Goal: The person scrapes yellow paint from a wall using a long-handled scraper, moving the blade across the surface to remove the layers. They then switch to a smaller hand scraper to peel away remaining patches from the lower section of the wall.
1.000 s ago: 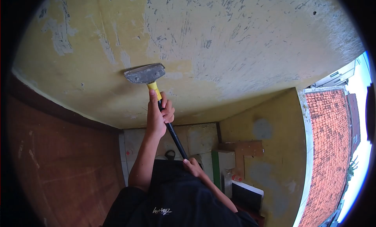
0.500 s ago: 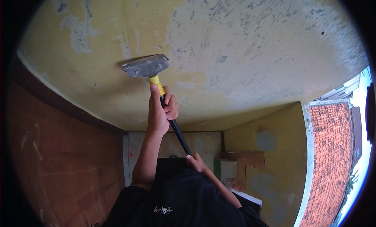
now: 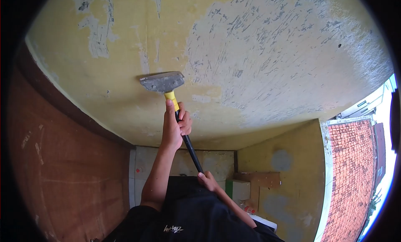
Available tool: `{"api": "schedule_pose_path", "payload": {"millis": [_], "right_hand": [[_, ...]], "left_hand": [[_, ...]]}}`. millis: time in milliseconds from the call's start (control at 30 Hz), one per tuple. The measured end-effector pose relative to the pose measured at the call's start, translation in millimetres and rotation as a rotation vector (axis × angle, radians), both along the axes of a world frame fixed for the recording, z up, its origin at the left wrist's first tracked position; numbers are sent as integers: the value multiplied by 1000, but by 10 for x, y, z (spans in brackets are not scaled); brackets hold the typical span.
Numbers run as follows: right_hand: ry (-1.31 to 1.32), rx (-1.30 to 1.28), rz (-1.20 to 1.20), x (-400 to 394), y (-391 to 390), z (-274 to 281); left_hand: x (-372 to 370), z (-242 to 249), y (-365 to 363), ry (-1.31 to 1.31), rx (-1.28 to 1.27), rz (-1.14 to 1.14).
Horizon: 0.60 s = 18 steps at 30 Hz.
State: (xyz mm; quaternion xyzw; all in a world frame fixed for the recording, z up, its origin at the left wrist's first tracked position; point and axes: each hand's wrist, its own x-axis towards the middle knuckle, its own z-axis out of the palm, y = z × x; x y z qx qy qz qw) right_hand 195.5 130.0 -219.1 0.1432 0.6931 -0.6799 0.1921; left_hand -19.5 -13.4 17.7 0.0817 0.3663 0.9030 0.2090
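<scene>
A long-handled scraper [image 3: 163, 82] has a wide grey metal head, a yellow neck and a black shaft. Its head is against the yellow painted wall [image 3: 121, 110], just left of a large patch stripped to pale grey. My left hand [image 3: 177, 124] is closed around the upper shaft, with the thumb laid along the yellow neck. Lower down, close to my body, my right hand [image 3: 207, 181] grips the bottom end of the shaft. The shaft slants from upper left to lower right between the hands.
On the left is a reddish-brown panel [image 3: 79, 183]. Cardboard [image 3: 265, 179] and a pale box [image 3: 241, 190] are at the lower right by a side wall [image 3: 303, 158]. Beyond that wall, an orange tiled roof [image 3: 351, 158] shows outside.
The view has shifted, so the wall, scraper and both hands appear lower in it. Both hands keep their hold. Against the wall's marks, the scraper head has hardly moved.
</scene>
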Motion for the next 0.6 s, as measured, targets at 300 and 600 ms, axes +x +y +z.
{"api": "schedule_pose_path", "payload": {"millis": [300, 600], "right_hand": [[-40, -215, 35, 208, 64, -31], [-140, -459, 71, 233, -355, -103]], "left_hand": [[222, -157, 169, -45, -93, 82], [291, -144, 249, -54, -308, 134]]}}
